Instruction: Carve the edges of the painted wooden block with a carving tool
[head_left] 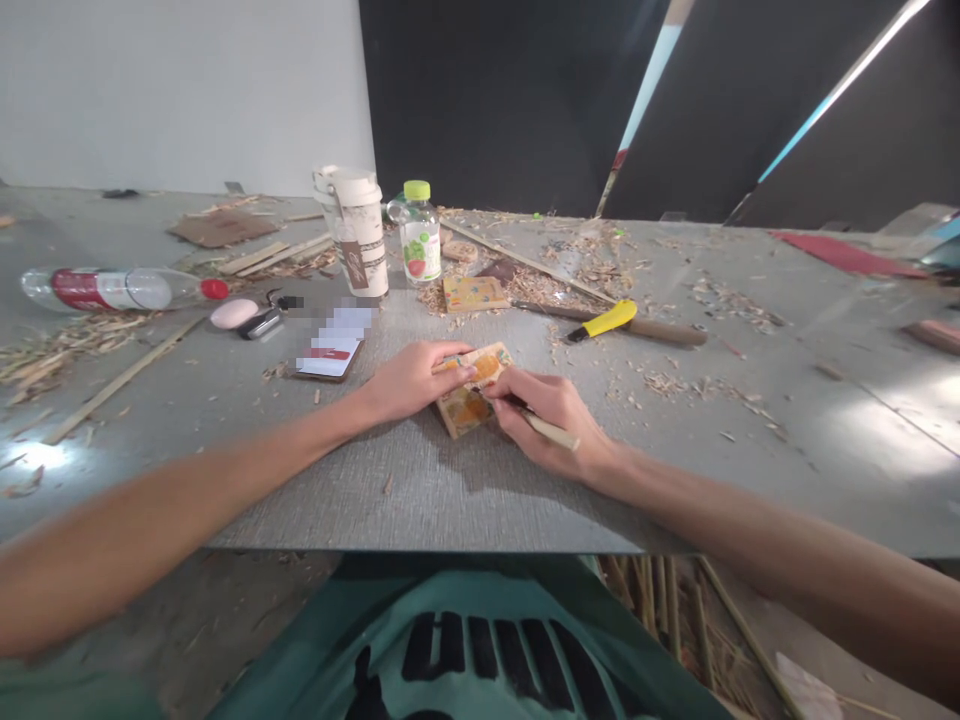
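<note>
A small wooden block (463, 416) painted with orange patterns sits over the near middle of the grey table. My left hand (416, 380) grips its left and upper side, thumb across the painted face. My right hand (551, 415) is closed around a slim tool with a pale wooden handle (553, 432), which points down to the right. The tool's working end meets or comes very near the block; my fingers hide most of it. Beyond my hands lies a similar painted block (474, 294) among shavings.
A yellow utility knife (604, 320) rests across a long brown-handled tool (667, 332) at right. A phone (334, 342), paper cup (356, 235), green-capped bottle (420, 240) and lying plastic bottle (120, 289) stand or lie beyond and left. Wood shavings (592, 255) and strips are scattered around.
</note>
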